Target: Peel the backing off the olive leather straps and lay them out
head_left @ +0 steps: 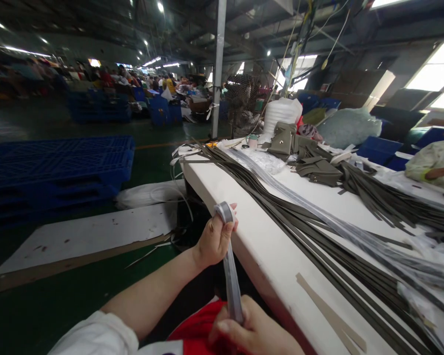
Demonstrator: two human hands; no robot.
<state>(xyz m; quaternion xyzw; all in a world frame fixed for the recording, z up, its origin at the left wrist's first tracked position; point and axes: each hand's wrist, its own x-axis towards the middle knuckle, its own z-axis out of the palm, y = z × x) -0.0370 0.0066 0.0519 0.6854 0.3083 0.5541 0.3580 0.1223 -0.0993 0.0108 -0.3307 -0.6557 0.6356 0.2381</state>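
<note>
A grey strip with pale edges (231, 276) runs between my two hands beside the white table (251, 217). My left hand (216, 236) is closed on its upper end, where the strip is wound into a small loop at the fingertips. Lower down, near my lap, my right hand (249, 328) pinches the strip between thumb and fingers; its far fingers are partly hidden and slightly blurred. Long dark olive strips (281, 217) lie along the table to the right, next to a clear-wrapped bundle of grey strips (303, 199).
Olive fabric pieces (318, 170) and a brown card piece (329, 315) lie on the table. Blue pallets (59, 172) and a white sheet (92, 236) are on the floor at left. A metal post (218, 74) stands beyond the table. A person's arm (442, 171) shows at right.
</note>
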